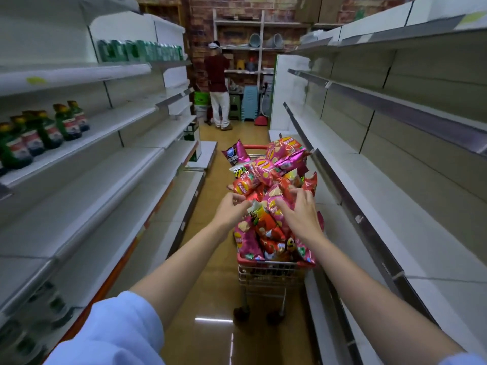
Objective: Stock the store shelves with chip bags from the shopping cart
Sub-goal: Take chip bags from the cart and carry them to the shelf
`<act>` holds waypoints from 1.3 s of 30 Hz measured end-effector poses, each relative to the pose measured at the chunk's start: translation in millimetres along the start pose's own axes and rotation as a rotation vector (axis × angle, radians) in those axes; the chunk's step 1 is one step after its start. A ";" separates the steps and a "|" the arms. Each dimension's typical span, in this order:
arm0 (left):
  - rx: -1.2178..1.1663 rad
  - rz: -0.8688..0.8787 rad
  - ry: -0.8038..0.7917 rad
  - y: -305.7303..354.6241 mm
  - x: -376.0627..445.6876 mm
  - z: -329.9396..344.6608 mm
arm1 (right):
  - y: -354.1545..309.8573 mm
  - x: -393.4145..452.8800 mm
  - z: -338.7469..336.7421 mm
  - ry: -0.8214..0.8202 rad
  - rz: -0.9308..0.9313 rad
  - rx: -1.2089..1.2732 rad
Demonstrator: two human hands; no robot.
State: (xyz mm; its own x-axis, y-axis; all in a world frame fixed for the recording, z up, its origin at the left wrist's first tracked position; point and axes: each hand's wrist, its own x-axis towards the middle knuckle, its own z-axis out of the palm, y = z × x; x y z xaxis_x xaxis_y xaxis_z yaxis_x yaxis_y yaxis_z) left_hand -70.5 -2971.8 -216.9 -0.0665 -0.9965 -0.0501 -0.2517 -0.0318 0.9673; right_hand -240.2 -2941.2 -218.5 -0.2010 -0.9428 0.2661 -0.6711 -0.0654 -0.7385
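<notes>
A red wire shopping cart [266, 272] stands in the aisle ahead of me, heaped with pink and red chip bags [266, 175]. Both my arms reach over the pile. My left hand [232, 210] has its fingers curled at the edge of a white-and-green bag [255, 208] on top of the heap. My right hand [300, 209] lies with spread fingers on a pink chip bag [275, 204] beside it. A purple bag [234, 154] sticks up at the cart's far left corner.
White shelves [411, 196] run along the right, bare. Left shelves [105, 180] carry green bottles [42, 133] and green cans [139, 50]. A person [217, 85] stands at the aisle's far end by a brick wall, stools and a bucket.
</notes>
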 end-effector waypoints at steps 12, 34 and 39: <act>0.028 -0.065 -0.095 -4.2 216.6 -23.7 | 19.7 189.8 93.5 -0.026 0.116 -0.065; -0.034 -0.123 -0.138 -30.6 485.8 -99.4 | 12.6 459.0 270.7 0.071 0.354 0.032; -0.049 -0.065 -0.280 -25.0 548.3 -112.1 | 12.8 501.3 271.9 0.211 0.423 0.032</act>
State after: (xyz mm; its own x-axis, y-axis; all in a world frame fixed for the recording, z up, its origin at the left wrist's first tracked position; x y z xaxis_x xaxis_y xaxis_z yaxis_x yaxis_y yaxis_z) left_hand 7.5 -3526.0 -240.6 -0.3174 -0.9325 -0.1724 -0.2173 -0.1055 0.9704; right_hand -155.5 -3503.5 -262.9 -0.5945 -0.8022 0.0554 -0.4775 0.2968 -0.8270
